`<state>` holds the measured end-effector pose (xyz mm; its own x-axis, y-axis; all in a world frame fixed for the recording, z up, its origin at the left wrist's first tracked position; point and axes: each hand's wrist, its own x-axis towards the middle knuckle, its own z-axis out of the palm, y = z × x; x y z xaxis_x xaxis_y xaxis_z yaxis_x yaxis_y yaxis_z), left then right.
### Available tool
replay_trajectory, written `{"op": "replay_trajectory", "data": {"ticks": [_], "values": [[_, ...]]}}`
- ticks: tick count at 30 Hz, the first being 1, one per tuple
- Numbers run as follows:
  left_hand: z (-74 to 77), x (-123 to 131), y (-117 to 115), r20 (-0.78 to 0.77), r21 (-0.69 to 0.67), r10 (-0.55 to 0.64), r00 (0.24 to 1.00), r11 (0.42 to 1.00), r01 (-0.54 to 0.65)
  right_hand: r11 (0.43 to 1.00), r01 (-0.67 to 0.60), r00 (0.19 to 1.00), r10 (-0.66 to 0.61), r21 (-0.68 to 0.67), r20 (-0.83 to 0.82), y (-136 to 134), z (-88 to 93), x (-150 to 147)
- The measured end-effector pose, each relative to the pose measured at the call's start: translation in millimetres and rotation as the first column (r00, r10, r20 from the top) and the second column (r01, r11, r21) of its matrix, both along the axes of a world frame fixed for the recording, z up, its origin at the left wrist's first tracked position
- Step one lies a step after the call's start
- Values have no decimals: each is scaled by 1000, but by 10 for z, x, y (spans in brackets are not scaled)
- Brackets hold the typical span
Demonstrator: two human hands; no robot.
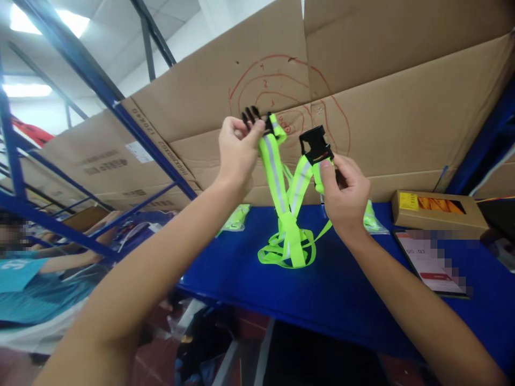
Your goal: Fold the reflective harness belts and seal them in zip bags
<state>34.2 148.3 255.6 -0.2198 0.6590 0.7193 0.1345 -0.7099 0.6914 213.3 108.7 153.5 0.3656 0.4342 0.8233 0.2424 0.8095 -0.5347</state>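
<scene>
A neon yellow-green reflective strap harness with silver stripes hangs from my two hands, its lower loops low over the blue table. My left hand pinches the black pronged half of a side-release buckle, prongs pointing up. In my right hand is the strap end just below the black socket half of the buckle. The two halves are apart, with a gap between them. Part of the webbing near my right fingers is hidden behind them.
Bagged neon items lie on the blue table. To the right are an open cardboard box and a phone-like screen. Cardboard with red rings stands behind. A person in teal is at far left beyond blue shelving.
</scene>
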Motion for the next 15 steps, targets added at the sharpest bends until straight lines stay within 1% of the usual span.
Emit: {"op": "replay_trajectory", "data": {"ticks": [2, 4, 6, 7, 9, 11, 13, 15], "values": [[-117, 223, -140, -33, 16, -16, 999, 1000, 17, 997, 77, 997, -77, 11, -18, -29, -2, -11], [-206, 430, -244, -31, 23, -18, 999, 1000, 19, 992, 126, 992, -125, 28, -33, -56, -7, -26], [-238, 564, -292, -35, 17, -34, 999, 999, 34, 991, 125, 992, -124, 49, -36, -63, -14, -40], [-228, 592, -294, -37, 12, -46, 998, 999, 46, 992, 114, 993, -112, 55, -32, -57, -17, -42], [-152, 563, -255, -32, 16, -52, 998, 998, 52, 993, 99, 995, -98, 65, -28, -22, -19, -25], [-5, 427, -173, -15, 52, 1, 1000, 999, 0, 991, 104, 994, -101, 79, -42, 37, -8, 28], [189, 203, -67, 7, 106, 115, 993, 988, -115, 987, 123, 990, -115, 101, -81, 113, 14, 112], [395, -80, 43, 68, 119, 187, 980, 974, -195, 983, 138, 984, -121, 121, -133, 196, 40, 206]]}}
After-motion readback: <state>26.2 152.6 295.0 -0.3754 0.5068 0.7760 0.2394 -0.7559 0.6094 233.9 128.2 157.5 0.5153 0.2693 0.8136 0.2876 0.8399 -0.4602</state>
